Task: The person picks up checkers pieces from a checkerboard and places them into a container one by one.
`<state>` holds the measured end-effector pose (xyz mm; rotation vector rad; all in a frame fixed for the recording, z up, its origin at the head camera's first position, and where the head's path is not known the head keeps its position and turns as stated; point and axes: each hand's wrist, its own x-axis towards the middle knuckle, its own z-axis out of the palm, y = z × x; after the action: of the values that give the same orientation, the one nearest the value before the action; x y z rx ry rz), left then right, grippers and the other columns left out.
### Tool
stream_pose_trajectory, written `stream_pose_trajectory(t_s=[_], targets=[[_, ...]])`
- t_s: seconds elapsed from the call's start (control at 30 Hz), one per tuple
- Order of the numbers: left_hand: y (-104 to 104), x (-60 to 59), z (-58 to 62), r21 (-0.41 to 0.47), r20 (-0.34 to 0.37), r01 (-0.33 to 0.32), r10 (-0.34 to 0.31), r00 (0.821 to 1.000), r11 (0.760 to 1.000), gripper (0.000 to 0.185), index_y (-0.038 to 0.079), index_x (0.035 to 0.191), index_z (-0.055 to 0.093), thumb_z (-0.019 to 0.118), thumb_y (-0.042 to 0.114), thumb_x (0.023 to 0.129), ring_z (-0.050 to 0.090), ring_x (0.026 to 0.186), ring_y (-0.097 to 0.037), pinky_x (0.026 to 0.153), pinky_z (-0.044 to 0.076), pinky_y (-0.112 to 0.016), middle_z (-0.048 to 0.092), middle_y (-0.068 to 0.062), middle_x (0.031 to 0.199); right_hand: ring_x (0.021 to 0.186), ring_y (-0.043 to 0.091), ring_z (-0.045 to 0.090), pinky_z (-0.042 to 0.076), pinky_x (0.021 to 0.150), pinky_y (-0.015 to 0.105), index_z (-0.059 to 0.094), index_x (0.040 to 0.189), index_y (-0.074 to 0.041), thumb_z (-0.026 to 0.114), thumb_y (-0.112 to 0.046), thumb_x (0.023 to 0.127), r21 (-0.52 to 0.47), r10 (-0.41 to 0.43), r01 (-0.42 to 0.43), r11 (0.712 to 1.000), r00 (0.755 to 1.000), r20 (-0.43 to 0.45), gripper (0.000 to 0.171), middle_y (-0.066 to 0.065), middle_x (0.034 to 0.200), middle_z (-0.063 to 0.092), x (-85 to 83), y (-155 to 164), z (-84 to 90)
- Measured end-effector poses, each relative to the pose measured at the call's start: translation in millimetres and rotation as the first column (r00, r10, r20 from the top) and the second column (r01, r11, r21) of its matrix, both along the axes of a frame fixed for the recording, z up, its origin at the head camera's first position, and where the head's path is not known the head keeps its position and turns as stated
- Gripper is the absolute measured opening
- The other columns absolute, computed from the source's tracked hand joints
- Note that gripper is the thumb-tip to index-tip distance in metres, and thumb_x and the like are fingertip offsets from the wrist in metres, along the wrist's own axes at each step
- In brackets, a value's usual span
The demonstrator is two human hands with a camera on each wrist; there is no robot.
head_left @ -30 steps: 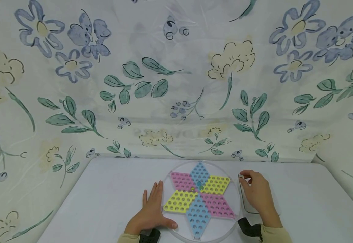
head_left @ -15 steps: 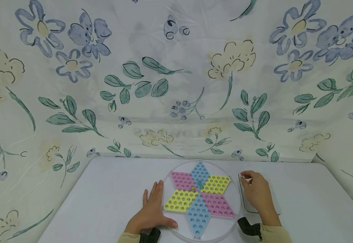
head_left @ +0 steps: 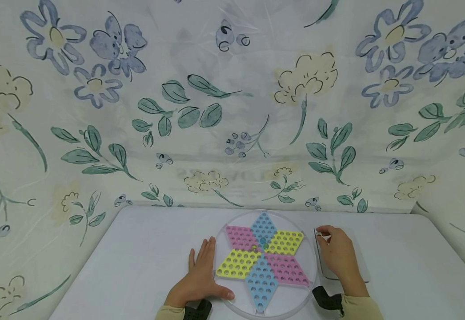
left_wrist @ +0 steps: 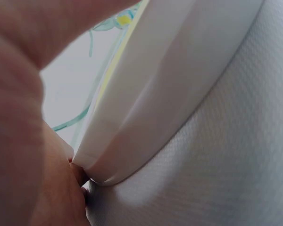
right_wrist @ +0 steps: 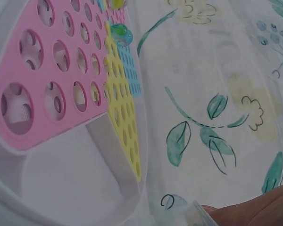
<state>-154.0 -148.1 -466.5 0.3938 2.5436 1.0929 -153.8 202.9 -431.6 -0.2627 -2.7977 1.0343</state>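
Observation:
A round white Chinese checkers board lies on the table, with a star of pink, yellow and blue hole-filled sections. Three glass marbles sit near its centre: a blue marble, a green marble and a yellowish marble. My left hand spreads along the board's left side, fingers straight, thumb on the rim. To the right of the board, my right hand pinches the far left corner of a flat clear case with thumb and forefinger. Part of the case is hidden beneath that hand.
The white table ends at a flower-patterned cloth wall behind the board. A black wrist strap shows at the left sleeve, and a black camera mount at the right wrist.

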Motion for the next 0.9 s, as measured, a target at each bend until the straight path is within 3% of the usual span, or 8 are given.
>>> stream_pose_trajectory(t_s=[0.9], targets=[[0.0,-0.2,0.9,0.003,0.015,0.006,-0.006,1.0,1.0,0.147,-0.008,0.157,-0.002,0.094,0.048,0.062,-0.01,0.152,-0.042,0.113,-0.017,-0.062,0.0,-0.027,0.165,0.096,0.031,0.057,0.05,0.079,0.045,0.067,0.12,0.004,0.061,-0.005,0.097,0.012,-0.004,0.005,1.0,1.0,-0.024,0.025,0.02,0.113,0.065,-0.1,-9.0,2.2]])
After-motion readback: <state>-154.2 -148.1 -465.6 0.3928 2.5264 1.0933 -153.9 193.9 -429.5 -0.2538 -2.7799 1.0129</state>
